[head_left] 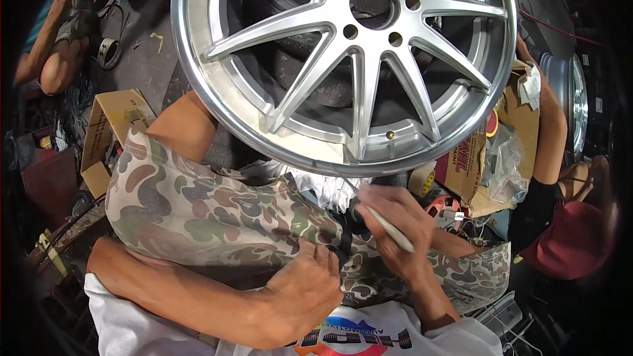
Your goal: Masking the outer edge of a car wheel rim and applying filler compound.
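Wheel fills the upper middle of the frame, face up, a dark tyre showing between its spokes. A cream layer lines the inner lip at left and lower left, ending near the wheel's bottom edge; from there round to the right the lip shows bare metal. By my reading, the lining covers a smaller part and most of the visible lip is uncovered; the top is cut off, and one frame cannot tell whether the layer is going on or coming off.

The right hand, right of centre, has its grip clamped on the pale handle of a thin tool. Its forearm rises from the lower edge, and the tool slants up and left, its tip by the wheel's rim. The left forearm crosses from lower left; the left hand is curled near the shorts, and I cannot tell whether its grip holds anything. White cloth lies below the wheel, a carton at right.
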A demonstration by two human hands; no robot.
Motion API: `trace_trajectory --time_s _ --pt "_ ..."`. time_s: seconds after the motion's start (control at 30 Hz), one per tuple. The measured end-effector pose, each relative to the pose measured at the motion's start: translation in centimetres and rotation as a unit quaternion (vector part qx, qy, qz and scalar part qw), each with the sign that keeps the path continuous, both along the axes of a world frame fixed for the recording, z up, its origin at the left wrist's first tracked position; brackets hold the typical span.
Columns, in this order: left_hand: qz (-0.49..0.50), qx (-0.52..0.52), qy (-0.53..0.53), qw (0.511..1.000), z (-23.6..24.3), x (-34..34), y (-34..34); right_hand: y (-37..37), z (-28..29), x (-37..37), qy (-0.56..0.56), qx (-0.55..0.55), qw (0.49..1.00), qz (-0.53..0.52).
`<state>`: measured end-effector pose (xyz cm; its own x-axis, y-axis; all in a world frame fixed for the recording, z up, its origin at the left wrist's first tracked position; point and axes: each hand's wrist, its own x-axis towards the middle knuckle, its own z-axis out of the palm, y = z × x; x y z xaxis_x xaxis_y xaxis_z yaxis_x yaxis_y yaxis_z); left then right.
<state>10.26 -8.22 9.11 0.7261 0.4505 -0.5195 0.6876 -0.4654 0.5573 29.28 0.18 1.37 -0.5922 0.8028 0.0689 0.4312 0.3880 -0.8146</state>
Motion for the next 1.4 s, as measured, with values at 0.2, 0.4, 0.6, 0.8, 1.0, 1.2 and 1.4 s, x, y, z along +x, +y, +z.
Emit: trace_trajectory --time_s 0.2,0.4,0.6,0.8,1.0,1.2,1.4 --pt "0.019 0.033 0.025 0.999 0.4 -0.1 0.2 1.0 -5.0 -2.6 -0.013 0.036 0.998 0.041" --pt "0.036 0.034 0.023 0.999 -0.2 0.0 -0.4 1.2 -6.3 -3.9 -0.039 0.046 0.996 0.061" --pt "0.019 0.021 0.037 0.999 0.0 0.0 0.0 1.2 -6.0 -4.1 -0.026 0.023 0.998 0.054" --pt "0.016 0.02 0.047 0.999 0.1 -0.1 0.5 0.9 -5.6 -3.7 -0.046 0.016 0.997 0.057" --pt "0.008 0.067 0.042 0.997 0.0 -0.4 0.2 1.3 -4.7 -2.6 -0.077 0.004 0.996 0.049" --pt "0.011 0.046 0.033 0.998 0.0 -0.6 1.0 1.3 -4.7 -2.9 -0.052 0.015 0.997 0.061" --pt "0.003 0.039 0.047 0.998 -0.3 -0.3 0.5 2.1 -2.9 -1.3 -0.14 0.02 0.988 0.061"
